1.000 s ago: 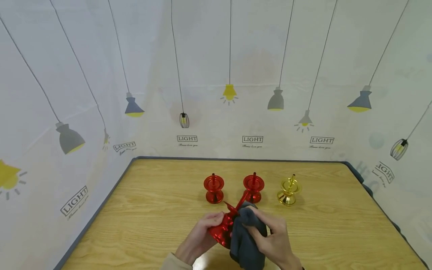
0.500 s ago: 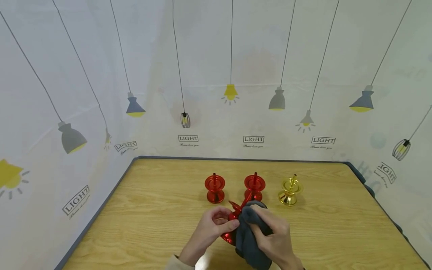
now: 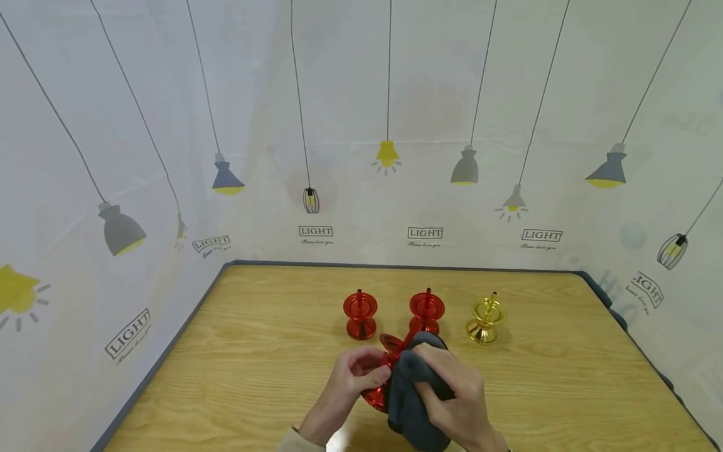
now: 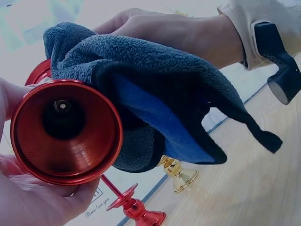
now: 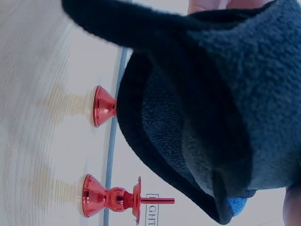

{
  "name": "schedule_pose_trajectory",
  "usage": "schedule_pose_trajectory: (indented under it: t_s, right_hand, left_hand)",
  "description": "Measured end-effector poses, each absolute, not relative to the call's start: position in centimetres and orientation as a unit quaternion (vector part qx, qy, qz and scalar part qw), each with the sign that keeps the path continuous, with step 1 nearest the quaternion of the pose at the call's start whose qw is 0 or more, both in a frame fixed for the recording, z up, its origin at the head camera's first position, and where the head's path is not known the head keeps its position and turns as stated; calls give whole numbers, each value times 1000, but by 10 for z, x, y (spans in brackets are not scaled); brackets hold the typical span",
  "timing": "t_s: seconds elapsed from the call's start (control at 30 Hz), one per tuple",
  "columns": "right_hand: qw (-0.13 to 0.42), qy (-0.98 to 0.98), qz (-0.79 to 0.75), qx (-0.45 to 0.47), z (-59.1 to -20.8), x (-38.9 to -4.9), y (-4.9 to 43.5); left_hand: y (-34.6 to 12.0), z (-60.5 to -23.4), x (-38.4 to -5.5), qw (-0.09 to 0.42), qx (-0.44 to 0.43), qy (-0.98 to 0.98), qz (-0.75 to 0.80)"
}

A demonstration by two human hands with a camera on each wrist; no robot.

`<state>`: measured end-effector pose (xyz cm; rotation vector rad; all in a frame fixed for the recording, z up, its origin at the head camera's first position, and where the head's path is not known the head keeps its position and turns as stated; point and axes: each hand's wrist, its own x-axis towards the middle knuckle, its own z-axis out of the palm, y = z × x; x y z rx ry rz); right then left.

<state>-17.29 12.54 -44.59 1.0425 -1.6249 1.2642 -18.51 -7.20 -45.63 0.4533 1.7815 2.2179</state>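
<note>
My left hand [image 3: 347,386] grips a shiny red metal candlestick [image 3: 374,398], tilted above the table. Its hollow, round base [image 4: 68,167] faces the left wrist camera, with fingers curled around it. A dark grey-blue cloth [image 3: 417,408] is pinched in my right hand [image 3: 463,398] and pressed against the candlestick's stem and dish area. The cloth hides much of that side. In the right wrist view the cloth [image 5: 277,108] fills most of the picture and covers the held candlestick.
Behind the hands stand two upright red candlesticks, a left one [image 3: 360,314] and a right one [image 3: 427,307], and a gold one [image 3: 483,319]. The wooden table [image 3: 243,351] meets a white lamp-printed backdrop [image 3: 339,113] at its far and side edges.
My left hand has shifted its grip on the red candlestick, its thumb now across the front. The candlestick has turned slightly, showing more of its dish. The cloth stays pressed against it.
</note>
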Motion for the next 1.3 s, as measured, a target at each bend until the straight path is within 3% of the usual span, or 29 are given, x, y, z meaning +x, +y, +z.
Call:
schedule_pose_trajectory:
  t_s: [0.27, 0.67, 0.97, 1.13, 1.3]
  right_hand:
    - [393, -654, 508, 401, -454, -173, 129]
    - [372, -680, 513, 369, -461, -173, 133]
    - [372, -661, 528, 382, -462, -173, 131]
    - [394, -671, 512, 364, -464, -172, 131]
    - [407, -684, 498, 344, -467, -173, 133]
  left_hand:
    - [-72, -462, -186, 172, 189, 560, 788]
    - [-76, -469, -188, 283, 222, 436, 825]
    - [-82, -478, -191, 340, 203, 395, 829]
    - [-81, -476, -192, 341, 231, 425, 806]
    - [-73, -465, -187, 273, 193, 517, 788]
